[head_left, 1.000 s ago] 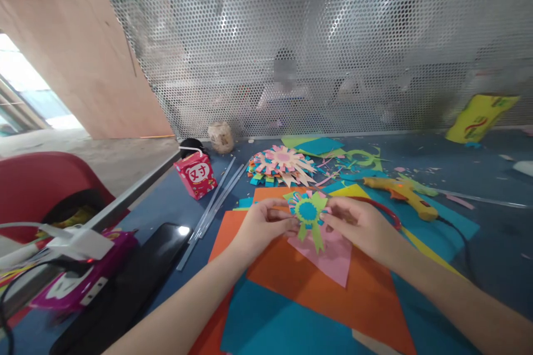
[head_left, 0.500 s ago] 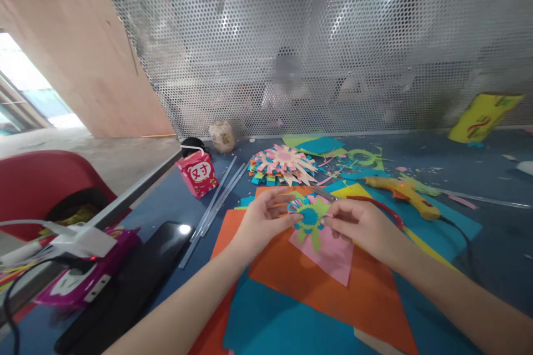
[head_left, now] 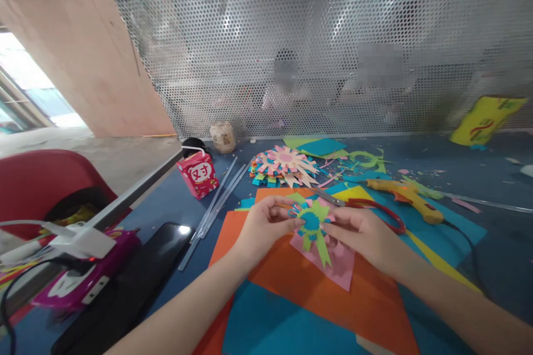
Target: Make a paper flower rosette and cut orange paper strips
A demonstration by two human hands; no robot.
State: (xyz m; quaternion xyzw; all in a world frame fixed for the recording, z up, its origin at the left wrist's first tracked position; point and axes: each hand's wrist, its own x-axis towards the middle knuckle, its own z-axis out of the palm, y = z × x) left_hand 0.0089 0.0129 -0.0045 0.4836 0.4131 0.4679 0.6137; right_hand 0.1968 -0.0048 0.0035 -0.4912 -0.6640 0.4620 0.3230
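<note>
Between my two hands is a paper rosette [head_left: 311, 223] with a blue centre, green and pink fringes and green ribbon tails hanging down. My left hand [head_left: 268, 227] pinches its left edge between thumb and fingers. On the right edge, my right hand [head_left: 360, 233] grips it the same way. Below the rosette lies a pink paper piece [head_left: 339, 269] on an orange sheet [head_left: 320, 299]. Scissors with red handles [head_left: 381, 211] rest just behind my right hand. Finished-looking paper rosettes [head_left: 283, 163] are piled behind my hands.
A yellow glue gun [head_left: 406, 197] lies at right, its cord trailing. Clear glue sticks [head_left: 219, 199], a red drink box [head_left: 199, 175], a black phone [head_left: 129, 288] and a purple power strip [head_left: 87, 269] are at left. A perforated metal panel [head_left: 250, 39] stands across the back.
The rosette has turned slightly in my fingers, and its green tails now point more to the lower right and show more clearly. Both hands keep hold of it.
</note>
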